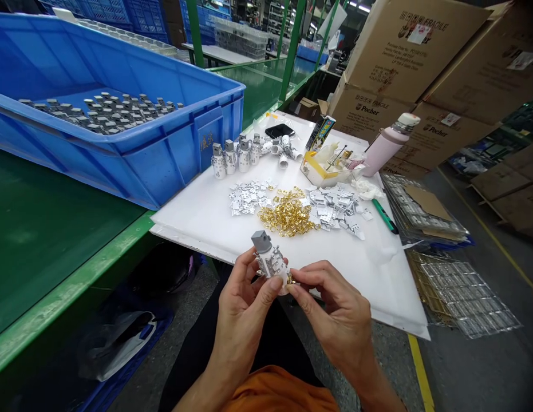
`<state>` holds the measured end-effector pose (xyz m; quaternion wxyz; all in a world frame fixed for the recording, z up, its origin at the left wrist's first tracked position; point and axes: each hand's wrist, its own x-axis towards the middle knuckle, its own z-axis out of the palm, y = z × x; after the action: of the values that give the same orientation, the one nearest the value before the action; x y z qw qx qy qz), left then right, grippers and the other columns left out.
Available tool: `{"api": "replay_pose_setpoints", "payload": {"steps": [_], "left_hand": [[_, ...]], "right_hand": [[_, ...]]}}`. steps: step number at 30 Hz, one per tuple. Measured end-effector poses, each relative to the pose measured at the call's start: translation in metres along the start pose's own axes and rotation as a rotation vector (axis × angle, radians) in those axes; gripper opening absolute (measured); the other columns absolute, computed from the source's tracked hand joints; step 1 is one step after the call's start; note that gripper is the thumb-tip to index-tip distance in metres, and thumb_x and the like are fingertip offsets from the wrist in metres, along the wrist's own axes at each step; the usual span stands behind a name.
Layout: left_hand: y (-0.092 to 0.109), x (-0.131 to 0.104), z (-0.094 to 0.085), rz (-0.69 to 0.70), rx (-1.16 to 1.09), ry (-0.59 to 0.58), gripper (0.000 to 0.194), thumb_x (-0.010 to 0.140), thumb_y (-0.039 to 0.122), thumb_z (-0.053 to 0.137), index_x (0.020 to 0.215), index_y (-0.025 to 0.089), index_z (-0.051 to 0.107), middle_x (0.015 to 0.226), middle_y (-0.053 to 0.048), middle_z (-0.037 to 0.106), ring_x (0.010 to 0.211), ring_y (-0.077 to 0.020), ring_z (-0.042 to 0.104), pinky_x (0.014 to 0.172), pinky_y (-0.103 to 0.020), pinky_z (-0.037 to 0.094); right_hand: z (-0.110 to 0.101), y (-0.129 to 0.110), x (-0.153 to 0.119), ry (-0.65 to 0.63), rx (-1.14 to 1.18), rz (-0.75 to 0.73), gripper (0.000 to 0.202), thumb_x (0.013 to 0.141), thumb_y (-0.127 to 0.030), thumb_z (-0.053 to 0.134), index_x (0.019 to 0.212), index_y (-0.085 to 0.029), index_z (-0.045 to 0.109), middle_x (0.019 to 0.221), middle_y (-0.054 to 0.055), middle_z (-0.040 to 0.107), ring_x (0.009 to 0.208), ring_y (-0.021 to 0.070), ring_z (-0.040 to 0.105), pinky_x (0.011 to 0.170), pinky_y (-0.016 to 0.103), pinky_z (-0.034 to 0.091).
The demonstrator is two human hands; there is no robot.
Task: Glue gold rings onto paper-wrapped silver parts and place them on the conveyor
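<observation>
A white cylindrical piece with silver details and a grey block top is gripped by my left hand, tilted above the table's front edge. My right hand pinches a small gold part against the lower right side of that piece. Beyond my hands lies a pile of gold rings. Small silver-white plates form one pile on the left and another on the right. Several similar white pieces with grey tops stand upright near the bin.
The white table borders a blue bin holding grey blocks. At its back are a black phone, loose white cylinders, a clear yellow-edged box and a pink bottle. A green knife lies right; cartons rise behind.
</observation>
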<state>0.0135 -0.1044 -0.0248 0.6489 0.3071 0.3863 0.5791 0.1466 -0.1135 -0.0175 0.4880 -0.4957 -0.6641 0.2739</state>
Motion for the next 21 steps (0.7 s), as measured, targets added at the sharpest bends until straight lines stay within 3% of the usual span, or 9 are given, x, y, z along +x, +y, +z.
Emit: {"api": "replay_pose_setpoints", "payload": {"steps": [11,21], "left_hand": [[-0.001,0.001,-0.002,-0.018,-0.047,0.007,0.034,0.086,0.021,0.064,0.118,0.033,0.058,0.119,0.002,0.066,0.118,-0.0214,0.059,0.089,-0.028,0.055],[-0.005,0.004,-0.004,-0.064,-0.143,0.065,0.034,0.085,0.022,0.066,0.117,0.030,0.060,0.126,-0.001,0.063,0.110,-0.0212,0.064,0.089,-0.032,0.056]], "right_hand": [[0.007,-0.003,0.004,0.007,-0.043,0.005,0.013,0.088,-0.013,0.059,0.098,-0.019,0.065,0.088,0.002,0.061,0.078,0.0128,0.061,0.066,0.023,0.051],[0.014,-0.004,0.008,0.009,-0.116,-0.055,0.014,0.089,-0.010,0.056,0.099,-0.018,0.062,0.086,0.003,0.059,0.075,0.0133,0.057,0.064,0.024,0.049]]}}
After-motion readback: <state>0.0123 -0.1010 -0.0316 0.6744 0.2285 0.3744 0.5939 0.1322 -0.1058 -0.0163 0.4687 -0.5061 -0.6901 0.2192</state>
